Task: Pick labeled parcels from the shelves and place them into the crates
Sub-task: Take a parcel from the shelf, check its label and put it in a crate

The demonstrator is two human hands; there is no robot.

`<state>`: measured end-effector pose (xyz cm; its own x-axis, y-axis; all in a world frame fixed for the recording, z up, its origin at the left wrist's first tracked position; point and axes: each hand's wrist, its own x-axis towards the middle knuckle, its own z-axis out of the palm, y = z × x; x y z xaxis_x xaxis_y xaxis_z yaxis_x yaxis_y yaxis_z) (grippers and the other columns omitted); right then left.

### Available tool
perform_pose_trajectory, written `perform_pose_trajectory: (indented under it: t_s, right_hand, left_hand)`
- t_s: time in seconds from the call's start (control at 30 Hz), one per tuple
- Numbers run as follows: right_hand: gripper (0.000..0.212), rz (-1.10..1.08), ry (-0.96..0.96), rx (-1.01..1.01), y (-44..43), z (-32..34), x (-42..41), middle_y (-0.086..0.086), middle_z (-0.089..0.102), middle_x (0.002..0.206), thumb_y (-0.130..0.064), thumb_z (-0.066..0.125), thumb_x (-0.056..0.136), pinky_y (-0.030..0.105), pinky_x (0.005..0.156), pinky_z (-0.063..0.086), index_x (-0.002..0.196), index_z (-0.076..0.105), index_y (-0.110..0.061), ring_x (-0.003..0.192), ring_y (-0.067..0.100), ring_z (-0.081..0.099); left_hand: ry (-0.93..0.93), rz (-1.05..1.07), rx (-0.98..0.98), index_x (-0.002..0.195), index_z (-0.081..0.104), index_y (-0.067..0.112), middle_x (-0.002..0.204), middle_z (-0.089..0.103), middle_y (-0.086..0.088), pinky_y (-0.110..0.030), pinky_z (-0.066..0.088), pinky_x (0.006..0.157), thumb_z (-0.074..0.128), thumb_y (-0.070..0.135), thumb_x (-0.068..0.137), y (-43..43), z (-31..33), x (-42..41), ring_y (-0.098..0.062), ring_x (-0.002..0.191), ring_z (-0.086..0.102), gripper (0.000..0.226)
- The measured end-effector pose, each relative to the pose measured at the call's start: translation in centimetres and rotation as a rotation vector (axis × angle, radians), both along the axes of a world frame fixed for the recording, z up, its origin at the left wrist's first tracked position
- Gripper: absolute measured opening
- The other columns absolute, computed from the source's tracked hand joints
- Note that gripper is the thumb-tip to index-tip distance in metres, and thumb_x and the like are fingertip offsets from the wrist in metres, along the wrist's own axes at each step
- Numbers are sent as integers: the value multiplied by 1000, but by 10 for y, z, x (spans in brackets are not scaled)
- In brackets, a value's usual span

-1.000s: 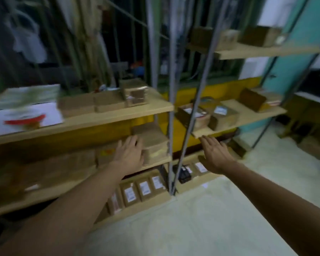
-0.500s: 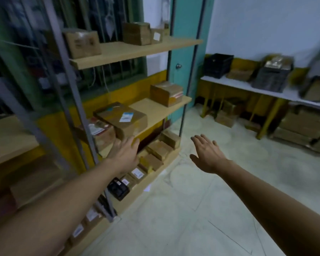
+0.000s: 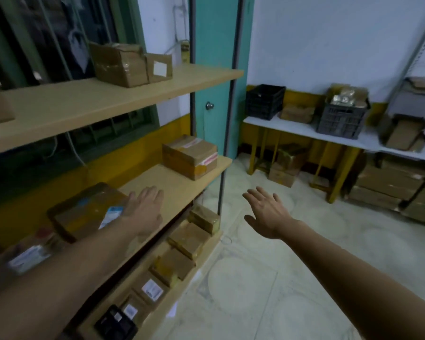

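Note:
My left hand [image 3: 144, 209] hovers flat and open over the middle shelf [image 3: 182, 182], beside a flat brown parcel [image 3: 84, 212] with a blue-white label. A taped cardboard parcel [image 3: 190, 156] sits farther along that shelf. My right hand [image 3: 265, 212] is stretched out open over the floor, holding nothing. Two brown boxes [image 3: 130, 63] stand on the top shelf. Several small labeled parcels [image 3: 152, 288] line the bottom shelf. A black crate [image 3: 265, 101] and a grey crate [image 3: 341, 119] holding parcels stand on the white table at the back right.
A teal door [image 3: 214, 94] stands behind the shelf's end post. Cardboard boxes [image 3: 390, 187] are stacked under the white table [image 3: 304, 131], and an open carton [image 3: 402, 133] lies on it. Pale tiled floor [image 3: 268, 278] spreads between the shelf and the table.
The view has swung right along the shelves toward the table with crates. Both hands stay open and empty; the left one now hovers over the middle shelf.

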<state>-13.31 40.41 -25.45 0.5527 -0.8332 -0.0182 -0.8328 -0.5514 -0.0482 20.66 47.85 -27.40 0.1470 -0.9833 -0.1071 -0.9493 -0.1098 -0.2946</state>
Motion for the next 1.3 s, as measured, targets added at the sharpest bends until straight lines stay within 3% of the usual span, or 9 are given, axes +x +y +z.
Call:
perform_pose_trajectory:
  t_s: [0.37,0.53,0.7,0.83,0.97,1.1,1.17,1.23,1.3]
  right_hand:
    - [68,-29,17,23,-211,-9,75,8,23,165,-44,52,100,56,121,23,157,25,-19,154,31,14]
    - [69,101,58,13,-319,-30,128,8,22,166,-48,51,100,56,120,25,156,26,-18,154,32,14]
    - [60,251,107,0,-448,-49,178,10,31,161,-45,45,102,52,118,30,152,33,-12,151,31,23]
    - [54,326,62,129,-539,-64,219,15,36,158,-37,44,103,51,114,37,148,37,-9,145,35,34]
    - [54,327,-50,349,-578,-88,246,23,50,144,-45,37,106,47,101,47,143,39,-5,124,41,54]
    - [43,402,-241,489,-578,-118,249,20,65,118,-42,33,108,50,77,55,139,38,-12,90,37,66]
    - [44,394,-353,527,-574,-129,246,20,68,108,-37,33,109,54,68,55,146,32,-13,79,38,66]
    - [45,397,-444,544,-573,-132,245,18,69,105,-37,33,109,55,67,55,147,33,-13,79,39,66]
    - [44,398,-500,620,-572,-129,245,5,69,112,-43,34,108,47,76,57,144,39,-19,86,26,67]
  left_hand:
    - [-28,23,-13,159,12,13,163,21,-13,-48,29,116,39,42,100,-176,1,49,-29,149,23,71]
    - [-16,107,-14,160,10,13,165,16,-13,-47,19,120,41,38,102,-251,-13,70,-30,152,17,71]
    - [-1,268,-64,157,25,12,158,31,-19,-45,15,123,38,34,102,-329,-42,93,-34,147,27,61]
    - [300,509,-143,146,41,13,144,47,-14,-44,36,112,25,58,99,-387,-80,102,-33,132,45,68]
    - [935,880,-349,144,46,24,141,58,-10,-42,46,105,30,84,85,-437,-95,73,-32,126,57,86]
    - [1299,1130,-534,153,35,19,148,53,-9,-38,44,108,50,69,93,-467,-106,43,-33,130,55,79]
    - [1403,1163,-626,154,33,25,147,55,-5,-44,47,108,51,79,85,-470,-118,41,-31,128,57,89]
    - [1475,1169,-683,153,36,30,146,56,1,-45,46,110,51,81,82,-471,-125,40,-26,128,57,90]
    - [1544,1151,-771,149,45,26,140,59,3,-40,46,109,54,63,95,-470,-122,37,-23,126,59,66]
